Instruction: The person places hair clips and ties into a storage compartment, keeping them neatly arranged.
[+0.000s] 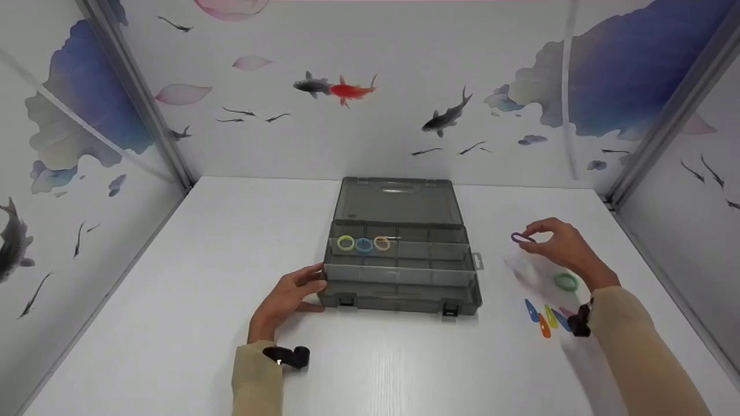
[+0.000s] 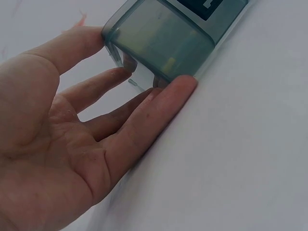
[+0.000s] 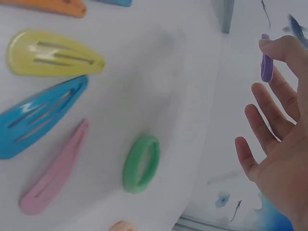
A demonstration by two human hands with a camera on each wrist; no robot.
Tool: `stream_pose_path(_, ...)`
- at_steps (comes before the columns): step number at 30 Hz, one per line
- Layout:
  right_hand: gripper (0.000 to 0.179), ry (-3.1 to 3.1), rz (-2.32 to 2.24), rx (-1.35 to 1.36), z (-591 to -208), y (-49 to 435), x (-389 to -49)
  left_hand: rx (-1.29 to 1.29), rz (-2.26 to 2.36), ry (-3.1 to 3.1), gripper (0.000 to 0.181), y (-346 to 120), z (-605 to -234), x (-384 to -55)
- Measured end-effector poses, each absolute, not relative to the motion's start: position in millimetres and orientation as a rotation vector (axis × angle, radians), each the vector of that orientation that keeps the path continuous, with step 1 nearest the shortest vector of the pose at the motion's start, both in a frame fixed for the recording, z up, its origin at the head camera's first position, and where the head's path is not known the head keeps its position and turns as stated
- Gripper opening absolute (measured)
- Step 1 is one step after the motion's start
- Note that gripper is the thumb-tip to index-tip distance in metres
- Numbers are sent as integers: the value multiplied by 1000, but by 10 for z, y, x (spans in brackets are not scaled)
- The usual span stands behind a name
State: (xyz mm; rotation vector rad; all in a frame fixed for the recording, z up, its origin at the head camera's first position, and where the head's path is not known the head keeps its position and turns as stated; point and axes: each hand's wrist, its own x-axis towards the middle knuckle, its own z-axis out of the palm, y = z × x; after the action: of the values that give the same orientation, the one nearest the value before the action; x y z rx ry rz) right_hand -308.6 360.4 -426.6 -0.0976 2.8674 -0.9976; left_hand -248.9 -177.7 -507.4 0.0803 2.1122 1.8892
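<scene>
Between thumb and index finger, my right hand pinches a small purple hair tie, held above the table right of the box. The other fingers of that hand are spread apart in the right wrist view. My left hand rests against the left side of a grey translucent compartment box, its extended fingers touching the wall and corner. The lid lies back, open. Inside, in the rear row, sit a yellow hair tie, a blue one and a peach one.
A green hair tie lies on the table below the right hand. Near it are several snap hair clips: yellow, blue, pink and orange. Printed panels enclose the white table at back and sides.
</scene>
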Motion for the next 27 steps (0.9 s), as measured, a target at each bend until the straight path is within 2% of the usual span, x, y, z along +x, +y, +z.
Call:
stream_pose_path(8, 36, 2905, -1036, -263, -3929, 3216, -3260, 84, 1898, 2107, 65, -1779, -5060, -2496)
stream_pose_path(19, 28, 2869, -1140, -424, -3900, 2568, -3365, 82, 1878, 2111, 67, -1714, -5144, -2433)
stream_pose_path(27, 27, 2871, -1121, -561, -3848, 2112, -3469, 78, 1868, 2150, 66, -1781, -5071, -2478)
